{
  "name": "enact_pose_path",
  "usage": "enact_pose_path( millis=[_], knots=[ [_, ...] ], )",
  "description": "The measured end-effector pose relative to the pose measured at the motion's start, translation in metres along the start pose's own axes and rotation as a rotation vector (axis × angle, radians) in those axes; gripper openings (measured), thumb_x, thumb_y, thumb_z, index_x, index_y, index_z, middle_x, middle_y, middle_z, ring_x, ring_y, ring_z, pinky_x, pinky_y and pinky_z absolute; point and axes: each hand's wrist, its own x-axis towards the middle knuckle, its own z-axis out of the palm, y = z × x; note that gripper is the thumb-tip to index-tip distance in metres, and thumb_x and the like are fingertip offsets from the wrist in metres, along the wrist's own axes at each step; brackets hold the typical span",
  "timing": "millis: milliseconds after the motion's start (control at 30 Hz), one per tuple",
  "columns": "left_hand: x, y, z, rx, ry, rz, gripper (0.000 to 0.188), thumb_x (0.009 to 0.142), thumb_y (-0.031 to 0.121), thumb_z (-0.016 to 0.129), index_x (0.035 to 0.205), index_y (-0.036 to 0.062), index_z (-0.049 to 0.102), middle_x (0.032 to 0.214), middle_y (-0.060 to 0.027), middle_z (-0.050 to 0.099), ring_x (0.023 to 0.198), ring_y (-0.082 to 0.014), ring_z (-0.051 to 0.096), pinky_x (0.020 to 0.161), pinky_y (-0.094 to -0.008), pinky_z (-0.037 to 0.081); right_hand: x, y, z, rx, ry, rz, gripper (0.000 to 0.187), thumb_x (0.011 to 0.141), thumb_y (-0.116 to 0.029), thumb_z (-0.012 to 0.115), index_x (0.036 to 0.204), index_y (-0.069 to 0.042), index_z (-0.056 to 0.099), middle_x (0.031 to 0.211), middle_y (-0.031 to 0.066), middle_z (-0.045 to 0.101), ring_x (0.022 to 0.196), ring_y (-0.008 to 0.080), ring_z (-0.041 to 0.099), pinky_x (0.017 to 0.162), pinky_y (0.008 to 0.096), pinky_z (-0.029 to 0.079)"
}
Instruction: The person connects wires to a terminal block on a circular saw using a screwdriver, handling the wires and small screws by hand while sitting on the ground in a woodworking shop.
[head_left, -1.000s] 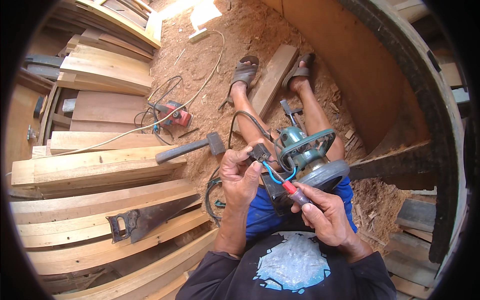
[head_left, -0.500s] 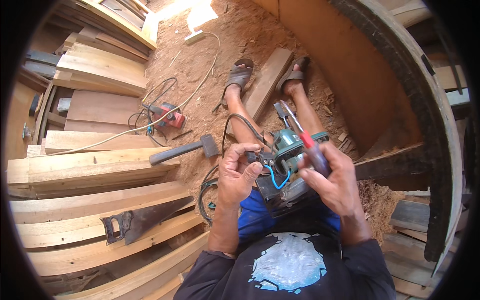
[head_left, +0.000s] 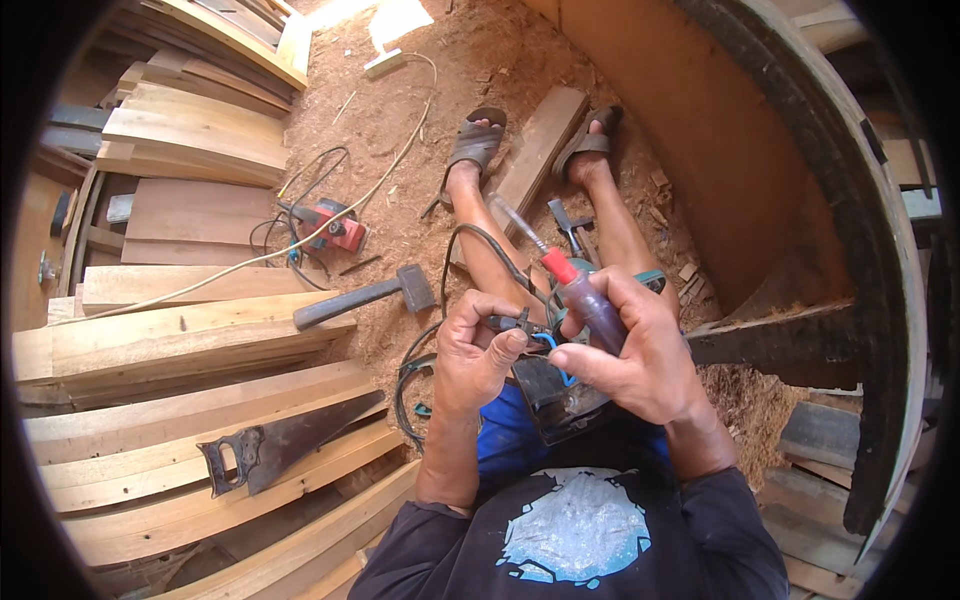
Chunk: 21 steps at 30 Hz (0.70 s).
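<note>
My left hand (head_left: 468,365) pinches a small black switch (head_left: 512,323) between thumb and fingers. A blue wire (head_left: 563,373) runs from its side toward the green and black power tool (head_left: 548,398) on my lap, which my right hand partly hides. Wrapped in my right hand (head_left: 645,365) is a screwdriver (head_left: 594,308) with a red and purple handle, its shaft tilted up and to the left, away from the switch. A black cord (head_left: 487,236) loops across my leg near the tool.
To the left, a hammer (head_left: 365,298) and a handsaw (head_left: 290,442) lie on stacked boards (head_left: 190,335). A red power tool (head_left: 335,226) with cords rests on the sawdust floor. A plank (head_left: 540,150) lies between my feet, and a large curved wooden piece (head_left: 740,140) stands at right.
The screwdriver and my right hand have moved left, closer to my left hand, now covering more of the power tool. My left hand stays nearly in place with the switch.
</note>
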Motion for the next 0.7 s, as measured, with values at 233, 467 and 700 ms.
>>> enact_pose_path(
  millis=[233, 467, 700],
  knots=[
    [0.0, 0.002, 0.01, -0.105, -0.01, 0.013, 0.035, 0.089, 0.021, 0.081, 0.105, 0.004, 0.054, 0.111, -0.0183, 0.069, 0.104, -0.0203, 0.066, 0.092, -0.0342, 0.054, 0.0, 0.007, 0.0, -0.082, -0.025, -0.028, 0.028, 0.083, -0.011, 0.071, 0.106, 0.002, 0.06, 0.081, 0.0078, 0.058, 0.071, 0.0151, 0.056, 0.066, 0.0335, 0.047],
    [-0.001, -0.004, 0.011, -0.129, -0.059, 0.054, 0.037, 0.088, 0.02, 0.081, 0.107, 0.0042, 0.054, 0.114, -0.0202, 0.069, 0.11, -0.0227, 0.065, 0.098, -0.0377, 0.052, -0.003, 0.016, 0.0, 0.038, -0.027, -0.076, 0.024, 0.084, -0.008, 0.068, 0.104, 0.002, 0.06, 0.084, 0.0042, 0.056, 0.074, 0.0108, 0.053, 0.068, 0.0292, 0.046],
    [-0.004, 0.0, 0.019, -0.165, -0.012, 0.117, 0.038, 0.089, 0.017, 0.079, 0.116, 0.0029, 0.055, 0.125, -0.0231, 0.066, 0.114, -0.0246, 0.066, 0.1, -0.0381, 0.052, -0.008, 0.005, 0.008, 0.16, -0.033, 0.042, 0.023, 0.084, -0.005, 0.072, 0.102, 0.0, 0.058, 0.083, 0.0022, 0.058, 0.073, 0.0071, 0.053, 0.065, 0.0262, 0.046]
  ],
)
